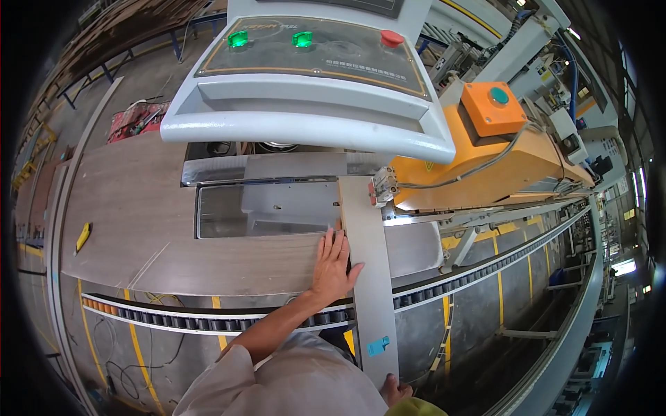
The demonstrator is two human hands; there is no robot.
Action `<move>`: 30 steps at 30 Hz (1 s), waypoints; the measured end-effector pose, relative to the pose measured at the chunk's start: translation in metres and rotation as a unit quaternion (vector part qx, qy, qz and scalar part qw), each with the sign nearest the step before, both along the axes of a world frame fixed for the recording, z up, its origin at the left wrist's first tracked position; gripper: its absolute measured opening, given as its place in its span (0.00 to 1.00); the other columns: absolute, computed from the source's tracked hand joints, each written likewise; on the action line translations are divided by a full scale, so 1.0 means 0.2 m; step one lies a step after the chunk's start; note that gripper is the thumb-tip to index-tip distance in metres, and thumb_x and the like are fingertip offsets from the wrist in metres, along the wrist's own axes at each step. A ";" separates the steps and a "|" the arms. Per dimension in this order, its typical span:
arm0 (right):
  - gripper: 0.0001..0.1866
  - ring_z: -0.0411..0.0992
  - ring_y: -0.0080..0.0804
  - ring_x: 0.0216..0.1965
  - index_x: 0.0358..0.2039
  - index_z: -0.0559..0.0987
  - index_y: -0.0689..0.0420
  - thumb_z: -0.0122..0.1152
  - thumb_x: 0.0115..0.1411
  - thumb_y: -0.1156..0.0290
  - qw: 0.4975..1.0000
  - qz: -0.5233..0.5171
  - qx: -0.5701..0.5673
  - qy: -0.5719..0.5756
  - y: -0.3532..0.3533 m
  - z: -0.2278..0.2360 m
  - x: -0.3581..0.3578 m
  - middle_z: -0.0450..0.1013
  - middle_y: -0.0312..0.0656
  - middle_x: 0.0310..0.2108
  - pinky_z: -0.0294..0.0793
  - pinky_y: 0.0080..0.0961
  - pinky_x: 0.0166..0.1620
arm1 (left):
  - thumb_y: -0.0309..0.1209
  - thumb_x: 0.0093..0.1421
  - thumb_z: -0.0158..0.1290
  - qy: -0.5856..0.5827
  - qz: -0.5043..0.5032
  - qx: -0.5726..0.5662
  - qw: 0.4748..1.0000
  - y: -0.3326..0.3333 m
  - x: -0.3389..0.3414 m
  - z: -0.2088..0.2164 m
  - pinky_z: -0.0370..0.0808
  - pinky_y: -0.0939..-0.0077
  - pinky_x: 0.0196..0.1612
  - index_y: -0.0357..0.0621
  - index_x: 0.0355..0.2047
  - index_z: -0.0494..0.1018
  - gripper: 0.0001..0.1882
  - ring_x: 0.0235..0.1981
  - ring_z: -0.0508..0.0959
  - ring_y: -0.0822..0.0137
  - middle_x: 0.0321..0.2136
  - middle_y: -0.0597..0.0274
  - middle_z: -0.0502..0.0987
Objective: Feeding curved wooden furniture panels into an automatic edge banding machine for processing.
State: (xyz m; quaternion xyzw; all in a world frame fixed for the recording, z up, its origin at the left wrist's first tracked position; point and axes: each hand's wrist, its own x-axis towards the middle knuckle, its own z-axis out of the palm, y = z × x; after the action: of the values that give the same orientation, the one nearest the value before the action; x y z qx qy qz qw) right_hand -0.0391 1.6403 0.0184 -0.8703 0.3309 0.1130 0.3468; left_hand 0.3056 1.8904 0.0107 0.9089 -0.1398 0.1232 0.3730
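Observation:
A long pale panel strip (372, 277) lies lengthwise away from me, its far end beside the orange machine. A small blue label (379, 346) is stuck near its close end. My left hand (334, 267) rests against the strip's left edge, fingers stretched forward and thumb out over the top face. At the near end, my right hand (395, 392) grips the strip's right edge; most of its fingers are hidden. Under my left hand is a wood-grain worktable (243, 267) with a rectangular metal-lined opening (270, 208).
A grey control panel (312, 55) with a thick white front rail (305, 130) overhangs the table. Right of it is an orange machine housing (472, 173) with a green-button box (496, 111). A roller track (229, 324) crosses below the strip. A yellow cutter (83, 237) lies at left.

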 end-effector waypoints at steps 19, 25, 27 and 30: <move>0.43 0.73 0.57 0.34 0.52 0.70 0.67 0.72 0.47 0.45 0.970 -0.237 0.021 0.053 -0.28 -0.40 -0.25 0.74 0.59 0.37 0.75 0.44 0.40 | 0.37 0.56 0.60 0.021 -0.017 -0.015 1.000 -0.15 0.07 0.03 0.49 0.40 0.65 0.21 0.56 0.61 0.36 0.66 0.53 0.35 0.62 0.35 0.58; 0.38 0.75 0.34 0.32 0.42 0.73 0.70 0.76 0.45 0.49 0.951 -0.303 -0.018 0.056 -0.36 -0.27 -0.13 0.77 0.50 0.33 0.76 0.34 0.37 | 0.36 0.56 0.60 0.022 -0.016 -0.010 1.000 -0.27 0.10 0.04 0.50 0.41 0.65 0.21 0.58 0.60 0.37 0.66 0.53 0.34 0.63 0.36 0.57; 0.37 0.74 0.33 0.31 0.42 0.73 0.70 0.75 0.46 0.49 0.959 -0.278 0.038 0.039 -0.40 -0.28 -0.14 0.76 0.49 0.32 0.75 0.34 0.37 | 0.35 0.56 0.60 0.025 -0.020 -0.006 0.999 -0.33 0.11 0.04 0.50 0.41 0.65 0.21 0.58 0.60 0.37 0.66 0.53 0.34 0.63 0.36 0.57; 0.36 0.73 0.32 0.30 0.42 0.73 0.70 0.75 0.47 0.51 0.946 -0.321 -0.039 -0.021 -0.40 -0.28 -0.11 0.75 0.47 0.30 0.75 0.33 0.36 | 0.35 0.56 0.60 0.032 -0.028 -0.006 0.999 -0.41 0.14 0.04 0.49 0.41 0.65 0.22 0.58 0.60 0.37 0.66 0.53 0.34 0.63 0.37 0.57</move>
State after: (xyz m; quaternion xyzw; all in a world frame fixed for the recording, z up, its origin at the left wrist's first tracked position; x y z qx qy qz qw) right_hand -0.0604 1.5594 -0.0366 -0.7327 0.5898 -0.0354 0.3376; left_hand 0.3334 1.8075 0.0186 0.9058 -0.1522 0.0850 0.3862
